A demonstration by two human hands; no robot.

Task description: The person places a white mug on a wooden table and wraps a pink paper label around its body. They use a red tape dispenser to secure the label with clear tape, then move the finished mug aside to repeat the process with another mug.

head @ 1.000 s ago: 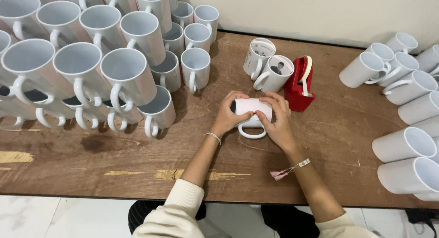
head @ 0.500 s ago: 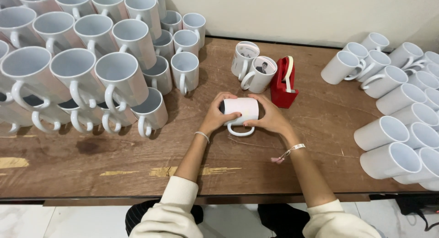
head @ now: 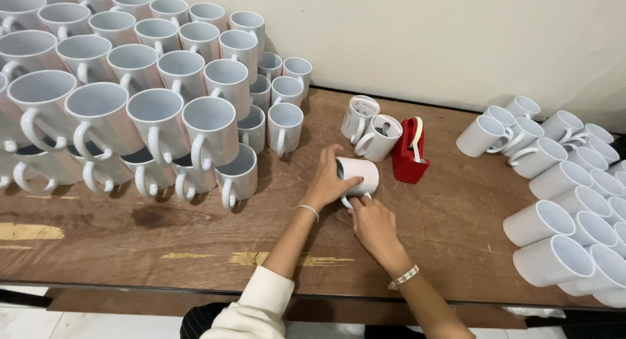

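Observation:
A white mug wrapped in pale paper lies on its side on the brown wooden table, handle toward me. My left hand grips its left end, fingers curled over the rim. My right hand rests just below the mug, fingertips at the handle and the lower edge of the wrap. A red tape dispenser stands just right of the mug. Two upright wrapped mugs stand behind it.
Stacked rows of white mugs fill the left and back left of the table. Another pile of white mugs lies on its side at the right. A pale wall runs behind. The table's front edge is near my body.
The view has shifted. My right hand has come off the top of the mug and now sits below it at the handle; my left hand still holds the mug.

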